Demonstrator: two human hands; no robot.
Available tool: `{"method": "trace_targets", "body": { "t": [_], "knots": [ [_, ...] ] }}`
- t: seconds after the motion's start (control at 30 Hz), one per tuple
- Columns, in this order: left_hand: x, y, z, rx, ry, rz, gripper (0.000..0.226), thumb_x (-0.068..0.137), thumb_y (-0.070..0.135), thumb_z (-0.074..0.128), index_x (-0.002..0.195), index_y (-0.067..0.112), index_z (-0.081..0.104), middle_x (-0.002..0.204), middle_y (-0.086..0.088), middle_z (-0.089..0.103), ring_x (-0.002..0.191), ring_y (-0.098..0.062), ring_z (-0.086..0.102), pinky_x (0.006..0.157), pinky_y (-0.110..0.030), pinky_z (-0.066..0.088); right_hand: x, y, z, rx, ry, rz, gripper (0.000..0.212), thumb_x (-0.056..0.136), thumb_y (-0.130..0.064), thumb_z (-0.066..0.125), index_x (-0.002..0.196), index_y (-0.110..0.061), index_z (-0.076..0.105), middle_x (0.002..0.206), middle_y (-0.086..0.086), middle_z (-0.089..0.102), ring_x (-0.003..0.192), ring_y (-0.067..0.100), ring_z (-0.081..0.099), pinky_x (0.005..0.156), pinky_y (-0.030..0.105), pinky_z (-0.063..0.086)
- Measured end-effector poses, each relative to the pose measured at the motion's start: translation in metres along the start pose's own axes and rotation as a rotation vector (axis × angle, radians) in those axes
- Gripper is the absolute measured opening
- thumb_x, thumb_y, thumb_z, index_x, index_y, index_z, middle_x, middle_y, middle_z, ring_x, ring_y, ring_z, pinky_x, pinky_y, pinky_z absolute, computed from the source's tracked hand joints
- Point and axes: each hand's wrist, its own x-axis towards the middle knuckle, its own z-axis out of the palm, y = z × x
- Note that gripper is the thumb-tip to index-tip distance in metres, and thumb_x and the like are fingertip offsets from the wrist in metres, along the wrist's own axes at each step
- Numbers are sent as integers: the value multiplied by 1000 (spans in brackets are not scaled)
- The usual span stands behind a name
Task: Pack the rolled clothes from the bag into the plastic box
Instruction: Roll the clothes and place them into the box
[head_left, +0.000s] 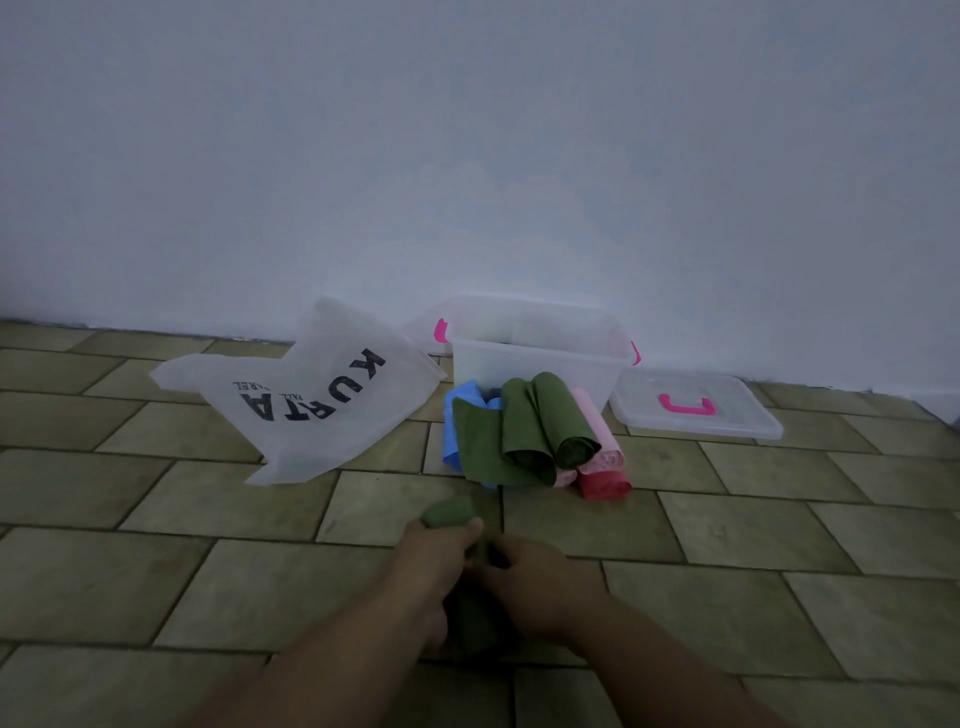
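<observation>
A dark green rolled cloth (451, 512) lies on the floor in front of me, and both hands hold it. My left hand (434, 558) grips its far end; my right hand (540, 577) grips its middle. Behind, a clear plastic box (530, 366) stands by the wall with pale rolls inside. In front of it lies a pile of clothes: green rolls (545, 421), a blue cloth (462, 400), a pink roll (597, 441) and a red roll (602, 484). The white bag (322, 395) printed KURTA lies flat to the left.
The box's clear lid (696, 405) with a pink handle lies on the tiled floor to the right of the box. A white wall (467, 156) runs behind everything. Another clear container with a pink clip (441, 330) shows behind the bag.
</observation>
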Motion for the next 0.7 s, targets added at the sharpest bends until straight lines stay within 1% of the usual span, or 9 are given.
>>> {"method": "trace_targets", "body": {
  "t": [0.07,0.1,0.17,0.23,0.33,0.47,0.57,0.63,0.7],
  "knots": [
    [-1,0,-6,-21,-20,4,48,78,23,74,120,18,52,109,-17,62,95,-40,62,80,-60,52,-6,0,-2,142,-18,-7,16,88,-44,58,87,-28,58,84,-9,63,70,1,58,60,20,47],
    [-2,0,-8,-36,-39,3,47,76,23,76,118,17,54,108,-17,64,93,-41,63,78,-61,53,-9,0,-4,282,-27,16,13,88,-36,62,93,-25,60,90,-5,66,76,2,62,67,21,50],
    [-5,2,-8,-67,-87,3,44,73,21,77,113,18,57,104,-18,66,89,-41,66,71,-61,54,-13,2,-10,599,-62,73,23,85,-18,66,107,-19,58,101,4,69,87,15,67,76,29,54],
    [-7,5,-5,-91,-112,33,42,71,18,78,109,19,59,101,-17,68,85,-40,67,65,-57,56,-16,1,-18,749,-118,64,37,84,-6,64,117,-20,53,100,6,71,90,23,69,75,36,57],
    [-10,24,3,-82,-125,202,47,68,14,79,110,21,60,96,-13,71,82,-34,70,66,-49,58,-13,-6,-40,755,-141,-32,46,85,0,62,122,-24,51,98,1,73,91,22,70,73,36,57],
    [2,86,28,123,-174,460,74,56,40,77,124,34,50,112,-1,62,96,-23,64,81,-44,56,9,-27,-96,810,-114,-105,43,84,-2,62,121,-23,56,113,8,69,102,30,66,84,47,54],
    [37,145,53,329,-153,651,61,75,54,66,129,35,46,120,6,52,96,-5,53,79,-26,45,39,-41,-152,815,-37,-86,37,86,-2,60,118,-20,57,113,18,66,98,36,65,86,51,52],
    [70,182,68,526,-57,744,64,83,50,61,137,23,40,134,-1,47,109,-14,51,87,-28,40,66,-47,-190,784,57,-59,35,89,-3,56,121,-17,54,110,21,65,96,37,65,79,48,55],
    [103,207,80,758,52,739,77,82,47,64,142,11,33,143,-10,40,123,-25,45,98,-32,39,96,-52,-224,800,197,-17,35,90,-2,55,124,-13,51,108,20,63,93,36,65,68,46,58]
  ]
}}
